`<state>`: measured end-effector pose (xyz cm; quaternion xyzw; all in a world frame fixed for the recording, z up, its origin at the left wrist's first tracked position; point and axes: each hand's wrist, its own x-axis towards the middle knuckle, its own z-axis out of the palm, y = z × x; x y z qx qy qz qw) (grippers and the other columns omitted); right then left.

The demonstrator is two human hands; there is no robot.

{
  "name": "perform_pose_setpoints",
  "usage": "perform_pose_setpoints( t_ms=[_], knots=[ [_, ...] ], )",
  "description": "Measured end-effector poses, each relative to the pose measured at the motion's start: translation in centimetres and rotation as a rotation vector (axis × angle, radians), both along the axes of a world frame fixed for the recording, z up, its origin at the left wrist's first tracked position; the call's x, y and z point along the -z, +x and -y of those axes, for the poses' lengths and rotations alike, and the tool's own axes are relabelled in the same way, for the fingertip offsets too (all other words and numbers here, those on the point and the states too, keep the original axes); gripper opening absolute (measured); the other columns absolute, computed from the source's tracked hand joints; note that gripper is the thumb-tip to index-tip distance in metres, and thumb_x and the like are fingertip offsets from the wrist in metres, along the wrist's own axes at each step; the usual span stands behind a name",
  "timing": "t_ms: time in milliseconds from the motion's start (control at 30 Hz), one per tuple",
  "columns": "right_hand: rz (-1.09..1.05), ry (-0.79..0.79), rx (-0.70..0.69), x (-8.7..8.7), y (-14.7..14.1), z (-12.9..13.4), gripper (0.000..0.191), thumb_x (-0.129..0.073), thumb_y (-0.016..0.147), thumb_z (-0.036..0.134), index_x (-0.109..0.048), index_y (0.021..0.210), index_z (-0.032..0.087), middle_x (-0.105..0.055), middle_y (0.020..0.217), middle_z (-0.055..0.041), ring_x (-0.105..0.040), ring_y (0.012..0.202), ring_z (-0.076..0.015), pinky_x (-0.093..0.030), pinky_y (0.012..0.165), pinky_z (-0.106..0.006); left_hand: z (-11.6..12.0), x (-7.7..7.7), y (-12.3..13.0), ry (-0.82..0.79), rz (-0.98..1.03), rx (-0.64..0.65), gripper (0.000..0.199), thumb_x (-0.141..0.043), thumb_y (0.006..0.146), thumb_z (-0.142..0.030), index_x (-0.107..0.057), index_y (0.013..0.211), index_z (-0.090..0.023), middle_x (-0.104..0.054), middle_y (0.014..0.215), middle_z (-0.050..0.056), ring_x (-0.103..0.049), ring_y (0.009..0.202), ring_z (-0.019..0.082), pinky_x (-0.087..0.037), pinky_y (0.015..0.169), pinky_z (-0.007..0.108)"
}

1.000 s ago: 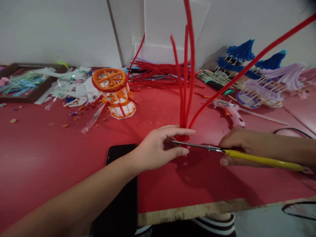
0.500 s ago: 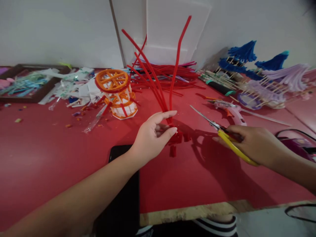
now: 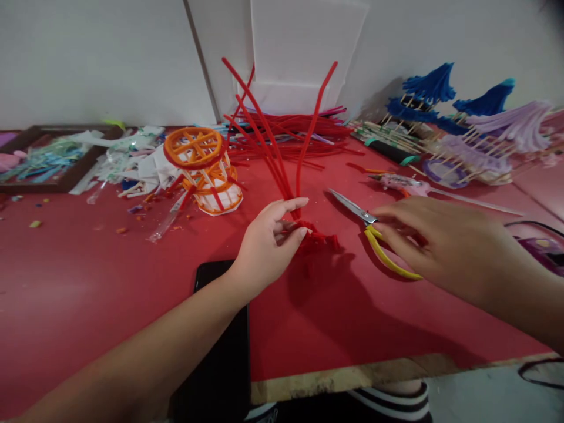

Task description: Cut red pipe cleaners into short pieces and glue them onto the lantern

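My left hand (image 3: 274, 239) is closed around the lower part of several long red pipe cleaners (image 3: 273, 154), which fan upward from it. Short bent red pieces (image 3: 326, 239) lie at and just right of my left fingertips; whether they are joined to the long stems is hard to see. My right hand (image 3: 434, 244) has its fingers bent around one handle of yellow-handled scissors (image 3: 355, 207). The scissors are low at the table, blades together and pointing up and left. The far handle is partly hidden under my right fingers.
An orange and white lantern-like frame (image 3: 198, 167) stands left, near a dark tray (image 3: 66, 176) of scraps. Red pipe cleaners (image 3: 304, 132) lie at the back. A pink glue gun (image 3: 408, 185) and blue pagoda-like models (image 3: 429, 88) are right. A black phone (image 3: 220, 346) lies in front.
My right hand has moved left and lowered the scissors toward the table, and their blades now look closed. My left hand still holds the red pipe cleaners, which tilt slightly differently.
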<state>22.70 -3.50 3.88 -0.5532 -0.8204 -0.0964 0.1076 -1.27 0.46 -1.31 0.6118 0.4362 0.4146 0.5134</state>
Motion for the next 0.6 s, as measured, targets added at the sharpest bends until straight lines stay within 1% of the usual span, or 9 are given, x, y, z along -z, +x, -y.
perform_pose_setpoints(
  t_ms=[33, 67, 100, 167, 233, 300, 367, 500, 600],
  knots=[
    [-0.097, -0.01, -0.093, -0.3, -1.0, -0.3, 0.026, -0.044, 0.095, 0.027, -0.067, 0.099, 0.017, -0.074, 0.092, -0.0114, -0.069, 0.083, -0.0223, -0.049, 0.069, -0.034, 0.0, 0.1, 0.0, 0.012, 0.002, 0.0, 0.044, -0.064, 0.08, -0.015, -0.062, 0.124, -0.02, -0.062, 0.13, 0.009, -0.068, 0.09, 0.013, -0.057, 0.082, 0.026],
    [-0.212, -0.018, -0.151, -0.4, -2.0, -0.8, 0.023, -0.046, 0.094, 0.025, -0.068, 0.098, 0.017, -0.074, 0.092, -0.0096, -0.069, 0.081, -0.0196, -0.049, 0.07, -0.032, 0.0, 0.2, 0.0, 0.019, 0.01, 0.001, 0.043, -0.065, 0.08, -0.015, -0.063, 0.123, -0.02, -0.061, 0.13, 0.009, -0.068, 0.091, 0.012, -0.057, 0.082, 0.026],
    [-0.328, -0.071, -0.164, -0.4, -3.0, -1.3, 0.02, -0.05, 0.093, 0.025, -0.069, 0.097, 0.018, -0.074, 0.092, -0.0078, -0.068, 0.079, -0.0176, -0.05, 0.07, -0.03, 0.0, 0.2, 0.0, 0.02, 0.02, 0.003, 0.044, -0.066, 0.08, -0.015, -0.063, 0.123, -0.02, -0.061, 0.131, 0.009, -0.068, 0.091, 0.013, -0.057, 0.083, 0.026],
    [-0.566, -0.167, -0.14, 0.0, -4.8, -2.4, 0.017, -0.055, 0.091, 0.025, -0.07, 0.095, 0.019, -0.073, 0.091, -0.0057, -0.067, 0.075, -0.0152, -0.05, 0.064, -0.027, -0.1, 0.1, 0.1, 0.01, 0.056, 0.017, 0.044, -0.067, 0.078, -0.015, -0.062, 0.122, -0.019, -0.062, 0.131, 0.01, -0.069, 0.092, 0.013, -0.057, 0.086, 0.027],
    [-0.723, -0.242, -0.12, 0.9, -6.0, -3.3, 0.016, -0.058, 0.089, 0.026, -0.072, 0.095, 0.02, -0.072, 0.094, -0.0052, -0.067, 0.077, -0.0146, -0.052, 0.064, -0.026, -0.2, 0.0, 0.1, -0.014, 0.108, 0.035, 0.045, -0.067, 0.077, -0.014, -0.06, 0.122, -0.018, -0.063, 0.13, 0.01, -0.07, 0.092, 0.014, -0.057, 0.087, 0.029],
    [-0.798, -0.331, -0.123, 1.8, -6.6, -3.7, 0.016, -0.062, 0.086, 0.027, -0.073, 0.096, 0.02, -0.072, 0.096, -0.0051, -0.067, 0.08, -0.015, -0.052, 0.064, -0.025, -0.2, -0.2, 0.1, -0.037, 0.131, 0.042, 0.045, -0.067, 0.078, -0.016, -0.059, 0.122, -0.018, -0.064, 0.129, 0.01, -0.071, 0.093, 0.015, -0.058, 0.086, 0.029],
    [-0.844, -0.376, -0.133, 2.6, -6.5, -3.6, 0.016, -0.064, 0.084, 0.028, -0.074, 0.094, 0.02, -0.072, 0.093, -0.0046, -0.067, 0.08, -0.0153, -0.052, 0.065, -0.025, -0.1, -0.4, 0.2, -0.041, 0.098, 0.036, 0.046, -0.068, 0.078, -0.017, -0.059, 0.123, -0.018, -0.064, 0.13, 0.01, -0.071, 0.094, 0.016, -0.059, 0.085, 0.028],
    [-0.951, -0.345, -0.15, 3.4, -5.9, -3.1, 0.009, -0.066, 0.082, 0.026, -0.073, 0.084, 0.021, -0.072, 0.088, -0.0032, -0.066, 0.081, -0.0154, -0.052, 0.069, -0.026, 0.0, -0.6, 0.4, 0.007, 0.005, 0.011, 0.046, -0.068, 0.076, -0.016, -0.063, 0.121, -0.018, -0.062, 0.133, 0.01, -0.072, 0.091, 0.015, -0.059, 0.082, 0.026],
    [-1.074, -0.341, -0.101, 3.6, -5.5, -3.0, 0.007, -0.065, 0.081, 0.026, -0.068, 0.083, 0.02, -0.069, 0.084, -0.0019, -0.065, 0.073, -0.0135, -0.05, 0.061, -0.024, 0.0, -0.7, 0.5, 0.029, -0.005, -0.024, 0.043, -0.069, 0.075, -0.015, -0.065, 0.118, -0.019, -0.062, 0.133, 0.01, -0.072, 0.088, 0.013, -0.059, 0.08, 0.025]
  ],
)
